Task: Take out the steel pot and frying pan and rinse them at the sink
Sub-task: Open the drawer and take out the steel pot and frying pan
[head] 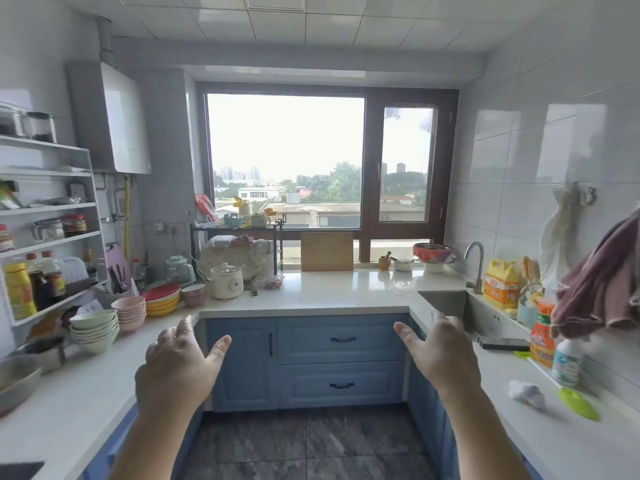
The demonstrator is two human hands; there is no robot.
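My left hand (pixel 180 362) and my right hand (pixel 438 348) are both held out in front of me, fingers spread and relaxed, holding nothing. They hover in front of the blue lower cabinets (pixel 308 362). The steel sink (pixel 464 311) with its tall faucet (pixel 476 268) is set in the right counter, just beyond my right hand. A small steel pot (pixel 46 351) stands on the left counter beside a grey bowl (pixel 15 381). No frying pan is visible.
Stacked bowls (pixel 95 329) and plates (pixel 162 299) crowd the left counter under a white shelf rack (pixel 52 237). A white cooker (pixel 227 280) and a cutting board (pixel 327 251) stand by the window. Detergent bottles (pixel 542 334) and hanging towels (pixel 602 282) line the right wall.
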